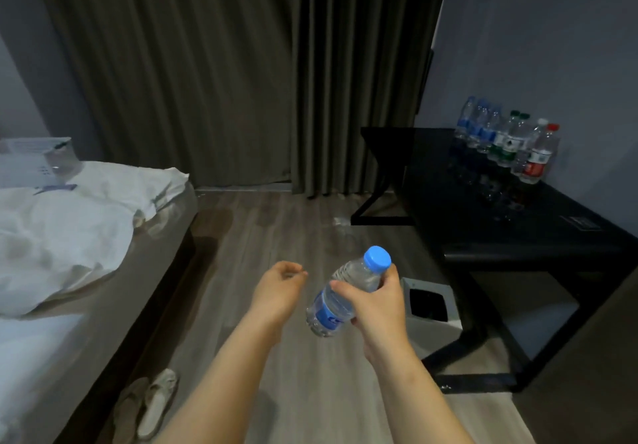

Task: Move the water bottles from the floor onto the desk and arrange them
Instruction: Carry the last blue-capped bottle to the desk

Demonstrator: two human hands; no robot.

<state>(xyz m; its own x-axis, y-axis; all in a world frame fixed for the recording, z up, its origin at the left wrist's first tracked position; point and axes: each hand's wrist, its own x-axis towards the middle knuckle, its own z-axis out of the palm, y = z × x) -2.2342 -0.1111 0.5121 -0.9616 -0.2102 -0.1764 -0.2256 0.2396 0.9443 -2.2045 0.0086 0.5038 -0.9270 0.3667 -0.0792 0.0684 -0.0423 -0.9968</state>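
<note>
The right hand (pixel 376 302) is wrapped around the upper body of a water bottle (pixel 329 314), thumb in front and fingers curled behind just under the blue cap (pixel 378 260). It holds the bottle tilted, cap toward one o'clock, in the air above the floor at about five o'clock in the view. The left hand (pixel 281 286), at nine o'clock of the bottle, is empty, its fingers loosely curled. The black desk (pixel 518 236) lies at three o'clock, and a row of bottles (pixel 497 136) stands upright along the wall at two o'clock, ending nearest in a red-capped bottle (pixel 537 157). The step in hand looks like the carry to the desk. To do it well, bring the bottle upright before lowering it, pass it over the desk's front edge above the bin (pixel 411 288), and set it down just beside the red-capped one, in line, without knocking a neighbour. A pale blurred thing (pixel 340 223) on the floor near the desk leg may be another bottle; I cannot tell.
</note>
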